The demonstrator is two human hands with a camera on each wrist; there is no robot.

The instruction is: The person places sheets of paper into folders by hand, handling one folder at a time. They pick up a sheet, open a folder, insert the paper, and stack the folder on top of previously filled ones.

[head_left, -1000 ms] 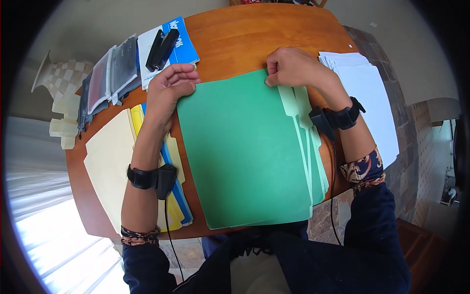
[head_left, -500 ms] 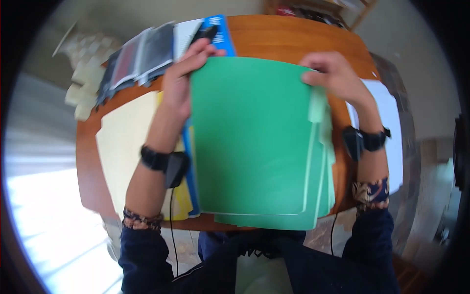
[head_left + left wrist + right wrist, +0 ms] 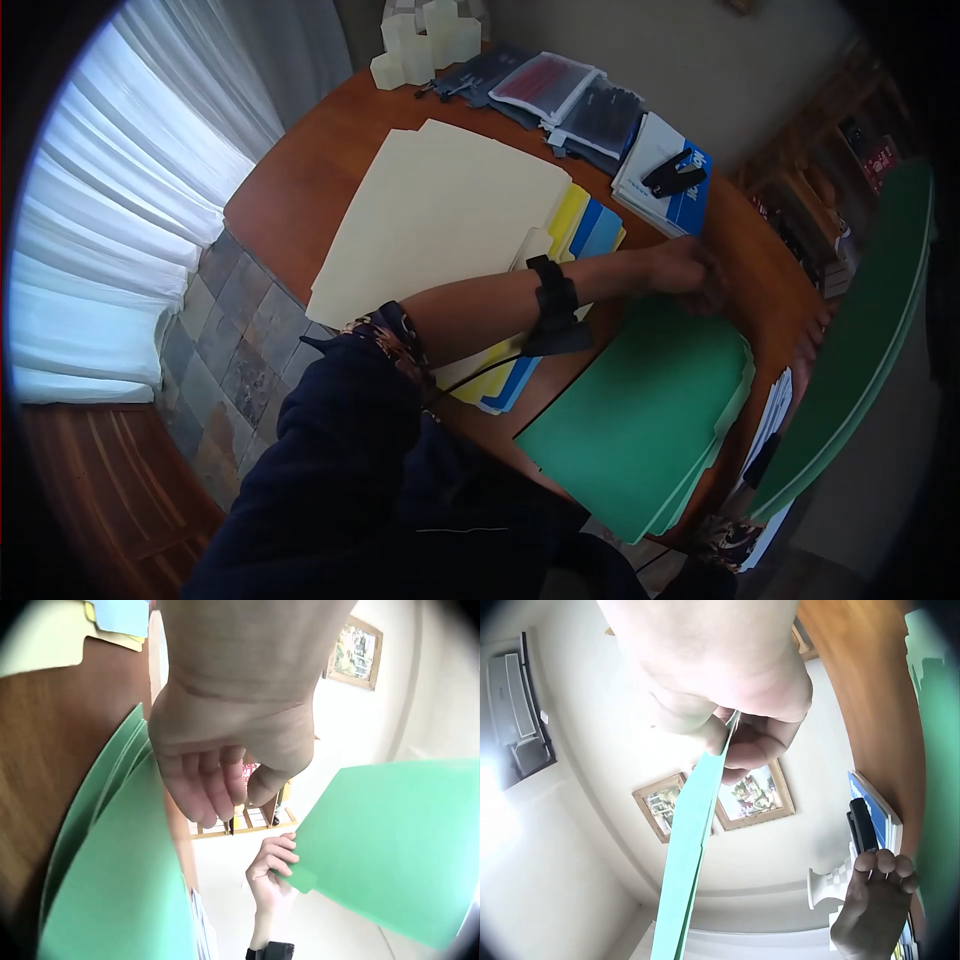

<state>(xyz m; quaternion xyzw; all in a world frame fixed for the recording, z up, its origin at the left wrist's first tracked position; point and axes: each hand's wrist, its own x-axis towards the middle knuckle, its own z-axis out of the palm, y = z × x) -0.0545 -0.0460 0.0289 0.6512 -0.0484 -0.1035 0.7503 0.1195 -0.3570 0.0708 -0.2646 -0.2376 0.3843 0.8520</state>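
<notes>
A green folder is raised above the worktop toward its right edge, steeply tilted. The right hand pinches it at one edge; this grip is clenched on the folder between thumb and curled fingers. Below, a stack of green folders lies at the near edge of the worktop. The left hand is near the far end of this stack, its grip released, fingers loosely bent. White papers lie to the right of the stack, partly hidden by the raised folder. To the left lie cream folders, with yellow and blue folders beside them. Toward the far edge, a black stapler rests on a notebook, beside zip pouches.
</notes>
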